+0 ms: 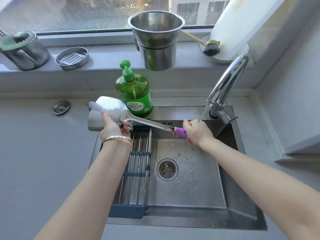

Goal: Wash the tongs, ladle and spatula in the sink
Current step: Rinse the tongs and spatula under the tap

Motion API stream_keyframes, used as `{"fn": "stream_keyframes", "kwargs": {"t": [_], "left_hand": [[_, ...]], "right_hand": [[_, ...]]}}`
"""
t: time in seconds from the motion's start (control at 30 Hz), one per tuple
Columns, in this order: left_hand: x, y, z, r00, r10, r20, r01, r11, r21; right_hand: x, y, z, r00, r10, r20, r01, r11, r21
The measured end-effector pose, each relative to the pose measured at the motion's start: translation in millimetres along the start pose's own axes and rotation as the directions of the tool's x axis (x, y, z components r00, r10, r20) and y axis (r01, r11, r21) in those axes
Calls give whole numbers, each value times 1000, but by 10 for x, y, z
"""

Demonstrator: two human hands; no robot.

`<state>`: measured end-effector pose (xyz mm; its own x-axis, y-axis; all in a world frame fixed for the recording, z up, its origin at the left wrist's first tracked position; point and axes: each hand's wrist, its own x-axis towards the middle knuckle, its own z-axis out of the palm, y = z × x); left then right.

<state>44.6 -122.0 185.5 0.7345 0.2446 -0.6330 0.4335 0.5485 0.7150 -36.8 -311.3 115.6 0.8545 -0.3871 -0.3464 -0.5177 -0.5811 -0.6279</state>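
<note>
The left hand [113,126] curls around a grey cloth [94,121] and presses it against the blade of the spatula [110,108], apparently also holding a second metal piece beneath. The spatula slants across the sink [190,187], above the rack [138,163], down to its purple handle [180,132], which the right hand [196,131] grips under the water running from the tap [228,80]

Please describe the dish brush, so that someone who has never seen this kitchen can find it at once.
Start at the window sill behind the sink and follow it to its right end, above the faucet. There a white plate holds a white roll, and the dish brush lies on the plate's left edge. Unlike the metal containers nearby, it has dark bristles and a pale wooden handle.
</note>
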Motion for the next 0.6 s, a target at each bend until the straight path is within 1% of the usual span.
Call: {"fn": "stream_keyframes", "kwargs": {"t": [0.03,0.07,0.1,0.13,0.17,0.2,0.23,0.27,0.3,0.33,0.37,0.4,0.43,0.47,0.5,0.53,0.6], "left_hand": [[3,1,2,1000,-17,-9,17,1000,-12],[7,-1,-2,999,-35,-13,34,999,-12],[22,-8,-12,999,-51,-15,51,999,-8],[36,-14,-23,998,-66,-16,66,998,-2],[52,-21,-38,997,-75,-15,75,997,3],[59,-41,-51,997,-83,-5,83,997,8],[54,-73,-63,996,-89,17,89,996,13],[29,-120,-69,994,-100,48,99,995,22],[-14,-176,-74,989,-120,82,118,992,35],[-61,-243,-73,982,-150,114,146,988,47],[-108,-309,-70,971,-186,148,181,982,47],[-157,-377,-57,955,-226,194,223,974,35],[-194,-447,-42,933,-262,248,264,964,26],[-199,-519,-32,911,-293,289,296,955,32],[-186,-593,-17,896,-317,309,318,947,51],[-149,-673,-2,890,-341,302,328,940,94],[-81,-830,3,891,-379,252,317,914,255]], "right_hand": [[-30,-20,27,994,-32,-109,23,997,-78],[-56,-22,51,982,-66,-180,40,989,-146],[-76,-17,54,973,-95,-211,57,982,-179],[-83,-1,52,977,-105,-187,71,981,-182],[-92,16,29,990,-101,-100,86,986,-146],[-104,33,-4,996,-74,43,77,994,-74],[-127,45,-55,975,-23,221,20,1000,19],[-146,63,-116,918,27,396,-72,992,100],[-175,78,-176,838,53,543,-162,975,155],[-211,89,-230,757,53,652,-235,952,196],[-248,84,-276,689,34,724,-287,930,229],[-271,85,-309,644,5,765,-315,913,259],[-290,78,-335,624,-21,781,-322,904,282],[-308,67,-357,628,-34,777,-313,904,293],[-335,61,-381,656,-31,754,-286,914,287],[-375,60,-413,704,-16,710,-243,934,263],[-478,63,-509,830,11,558,-109,984,143]]}}
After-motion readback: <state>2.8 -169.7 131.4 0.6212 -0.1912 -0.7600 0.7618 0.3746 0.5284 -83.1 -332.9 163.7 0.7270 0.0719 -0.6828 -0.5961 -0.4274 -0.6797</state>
